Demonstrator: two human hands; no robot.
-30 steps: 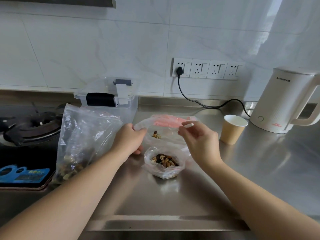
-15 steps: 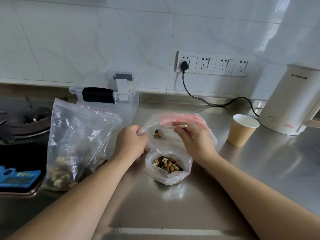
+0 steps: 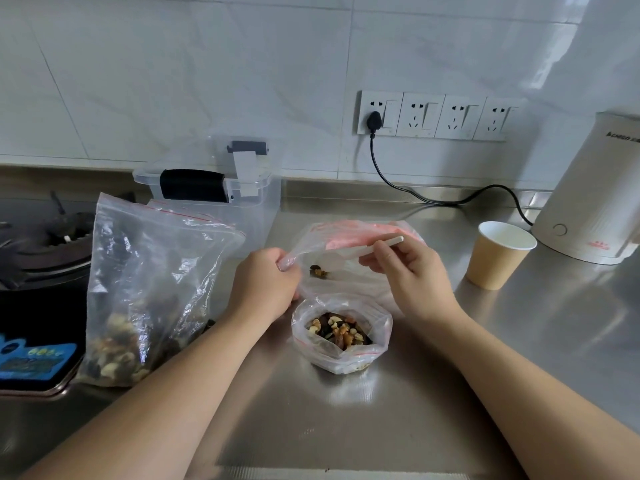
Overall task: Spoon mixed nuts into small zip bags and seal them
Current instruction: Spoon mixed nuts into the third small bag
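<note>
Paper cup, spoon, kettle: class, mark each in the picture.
Paper cup [image 3: 493, 261], head view, brown side wall.
Spoon [image 3: 379, 245], head view, white handle.
Kettle [image 3: 588, 202], head view, cream body.

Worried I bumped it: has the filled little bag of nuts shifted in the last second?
No. The filled bag stands where it did, left of and nearer than the paper cup; only the camera has shifted.

Paper cup [image 3: 498, 256] beside kettle [image 3: 588, 192]; stove [image 3: 38, 244] left.
</note>
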